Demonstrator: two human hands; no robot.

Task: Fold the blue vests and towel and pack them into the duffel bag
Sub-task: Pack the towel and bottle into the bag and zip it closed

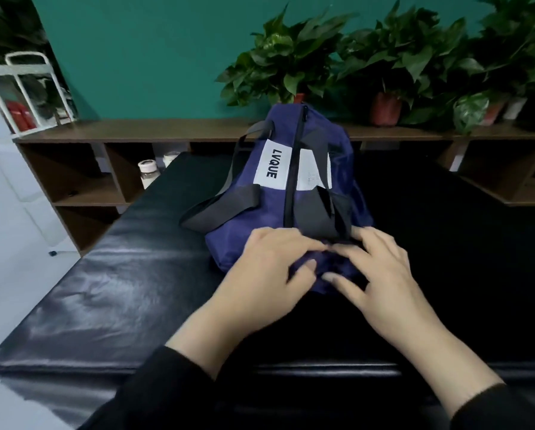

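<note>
Black padded table fills foreground, wooden shelf unit behind it, potted plants along shelf top. Navy duffel bag lies lengthwise on table centre, zip closed along top, white LVQUE label (black letters) on left side, dark straps flopped over both sides. Left hand and right hand at bag's near end, fingers curled, pinching bunched navy fabric between them
</note>
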